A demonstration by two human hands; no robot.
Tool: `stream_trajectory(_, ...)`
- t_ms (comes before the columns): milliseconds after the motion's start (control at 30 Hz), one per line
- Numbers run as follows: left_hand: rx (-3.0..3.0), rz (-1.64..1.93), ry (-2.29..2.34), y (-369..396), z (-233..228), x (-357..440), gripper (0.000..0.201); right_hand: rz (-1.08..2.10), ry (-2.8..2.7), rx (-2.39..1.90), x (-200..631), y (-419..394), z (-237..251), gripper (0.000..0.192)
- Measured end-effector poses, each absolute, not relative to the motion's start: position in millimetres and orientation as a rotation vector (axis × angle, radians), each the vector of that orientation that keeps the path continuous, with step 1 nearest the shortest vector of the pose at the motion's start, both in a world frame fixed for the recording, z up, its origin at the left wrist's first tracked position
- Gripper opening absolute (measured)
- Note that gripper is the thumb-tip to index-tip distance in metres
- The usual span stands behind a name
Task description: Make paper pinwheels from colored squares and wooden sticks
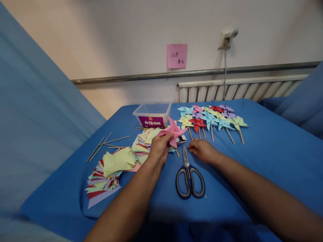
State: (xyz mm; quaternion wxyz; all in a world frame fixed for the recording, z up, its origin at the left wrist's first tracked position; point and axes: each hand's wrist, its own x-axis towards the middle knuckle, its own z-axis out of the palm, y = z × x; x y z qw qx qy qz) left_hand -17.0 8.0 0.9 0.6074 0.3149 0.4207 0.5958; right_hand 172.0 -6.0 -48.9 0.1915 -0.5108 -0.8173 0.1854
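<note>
Pinched in my left hand (pixel 161 146) is a pink paper pinwheel (pixel 174 129), raised above the table; a bit of stick shows below it. My right hand (pixel 202 148) is low over the blue cloth, its fingers curled together; what they hold, if anything, is hidden. Between my forearms lie dark-handled scissors (pixel 187 178), blades closed and pointing away from me, the tip beside my right fingers. Behind the pinwheel is a small white box (pixel 182 138) with dark bits inside, partly covered.
Fanned paper pieces (pixel 104 179) and loose sticks (pixel 101 148) lie at left. A clear plastic tub (pixel 152 111) stands at the back. Finished-looking pinwheels (pixel 209 119) in several colours lie back right on the blue-covered table (pixel 264 161). A radiator (pixel 242 87) is behind.
</note>
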Motion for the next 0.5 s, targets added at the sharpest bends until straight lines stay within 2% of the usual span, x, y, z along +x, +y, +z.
stream_trajectory(133,0.738,1.365,0.975,6,1,-15,0.023,0.536,-2.257,-1.457,180,-8,-46,0.019)
stream_trajectory(333,0.762,1.351,0.983,5,1,-14,0.022,0.509,-2.14,-1.57,171,-13,-38,0.011)
stream_trajectory(500,0.774,1.35,0.992,6,0,-13,0.021,0.447,-2.23,-1.59,156,-15,-38,0.011)
